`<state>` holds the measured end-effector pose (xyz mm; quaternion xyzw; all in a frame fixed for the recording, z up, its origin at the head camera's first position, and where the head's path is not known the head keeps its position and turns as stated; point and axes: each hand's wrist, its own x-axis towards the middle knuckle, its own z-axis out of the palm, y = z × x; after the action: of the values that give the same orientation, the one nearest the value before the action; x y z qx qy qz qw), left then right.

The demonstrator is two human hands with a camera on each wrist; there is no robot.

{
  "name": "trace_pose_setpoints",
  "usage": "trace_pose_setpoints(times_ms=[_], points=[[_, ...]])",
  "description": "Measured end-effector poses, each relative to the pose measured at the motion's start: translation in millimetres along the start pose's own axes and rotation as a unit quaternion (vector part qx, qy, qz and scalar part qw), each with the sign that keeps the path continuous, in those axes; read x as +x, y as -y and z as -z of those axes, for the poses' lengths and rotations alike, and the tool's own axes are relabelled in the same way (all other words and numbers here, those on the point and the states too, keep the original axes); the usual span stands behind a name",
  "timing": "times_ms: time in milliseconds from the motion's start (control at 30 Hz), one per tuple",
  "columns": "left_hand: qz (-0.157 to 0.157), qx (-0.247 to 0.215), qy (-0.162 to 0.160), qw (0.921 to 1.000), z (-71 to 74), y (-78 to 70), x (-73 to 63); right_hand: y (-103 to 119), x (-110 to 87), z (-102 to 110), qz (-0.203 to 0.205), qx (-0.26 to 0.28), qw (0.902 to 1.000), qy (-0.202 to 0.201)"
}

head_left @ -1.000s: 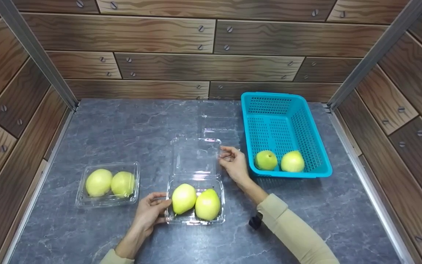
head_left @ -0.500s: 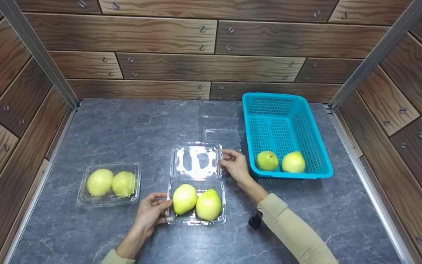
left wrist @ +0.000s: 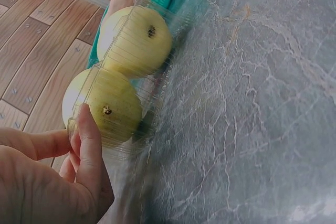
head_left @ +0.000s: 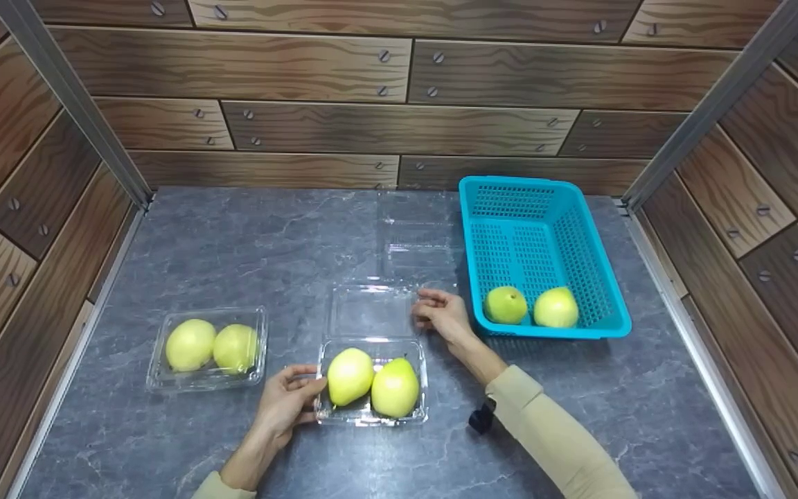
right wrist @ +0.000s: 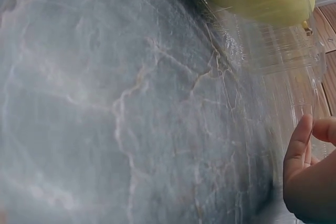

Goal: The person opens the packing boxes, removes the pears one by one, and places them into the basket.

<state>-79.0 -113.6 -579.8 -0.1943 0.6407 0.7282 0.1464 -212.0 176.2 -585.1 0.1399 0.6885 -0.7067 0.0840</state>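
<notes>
In the head view a clear plastic clamshell container (head_left: 371,421) lies opened at the front middle, its lid (head_left: 371,312) hinged away at the back. Two yellow-green pears (head_left: 350,378) sit side by side in its base. My left hand (head_left: 287,398) pinches the base's left rim between thumb and fingers, as the left wrist view also shows at the wall beside a pear (left wrist: 102,106). At the lid's right edge is my right hand (head_left: 445,319); in the right wrist view its thumb and finger (right wrist: 298,142) pinch the clear edge.
A closed clamshell (head_left: 206,380) holding two pears stands on the left. At the right, a turquoise basket (head_left: 617,305) contains two pears (head_left: 556,308). More clear plastic containers (head_left: 416,235) lie behind the lid, left of the basket. Wood-patterned walls (head_left: 316,125) enclose the table.
The lid's far edge has come nearer and the lid looks shorter, with my right hand moving slightly toward me along with it. The left hand and the pears stay in place.
</notes>
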Motion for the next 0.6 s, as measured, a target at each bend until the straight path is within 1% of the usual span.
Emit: trace_pose_setpoints(times_ms=[100, 233, 300, 367, 400, 467, 600], points=[[0.003, 0.002, -0.002, 1.0000, -0.6, 0.1, -0.3, -2.3, 0.1, 0.3, 0.000, 0.003, 1.0000, 0.001], [0.004, 0.001, -0.002, 1.0000, -1.0, -0.4, -0.9, -4.7, -2.3, -0.1, 0.019, -0.016, 0.9997, -0.005], [0.003, 0.002, -0.004, 1.0000, -1.0, -0.4, -0.7, -4.6, -5.1, -0.6, 0.037, -0.040, 0.9985, -0.007], [0.003, 0.002, -0.005, 1.0000, -1.0, 0.0, -0.4, -3.7, -8.9, -0.7, 0.060, -0.077, 0.9952, -0.006], [0.003, 0.003, -0.006, 1.0000, -1.1, 0.0, -0.4, -2.9, -11.0, -0.5, 0.075, -0.103, 0.9918, -0.005], [0.004, 0.003, -0.009, 0.9999, -1.2, 0.1, -0.3, -0.9, -15.4, 0.7, 0.111, -0.159, 0.9810, 0.004], [0.002, 0.002, -0.010, 0.9999, -1.7, -0.9, -0.3, 6.1, -25.7, 4.8, 0.181, -0.253, 0.9497, 0.029]])
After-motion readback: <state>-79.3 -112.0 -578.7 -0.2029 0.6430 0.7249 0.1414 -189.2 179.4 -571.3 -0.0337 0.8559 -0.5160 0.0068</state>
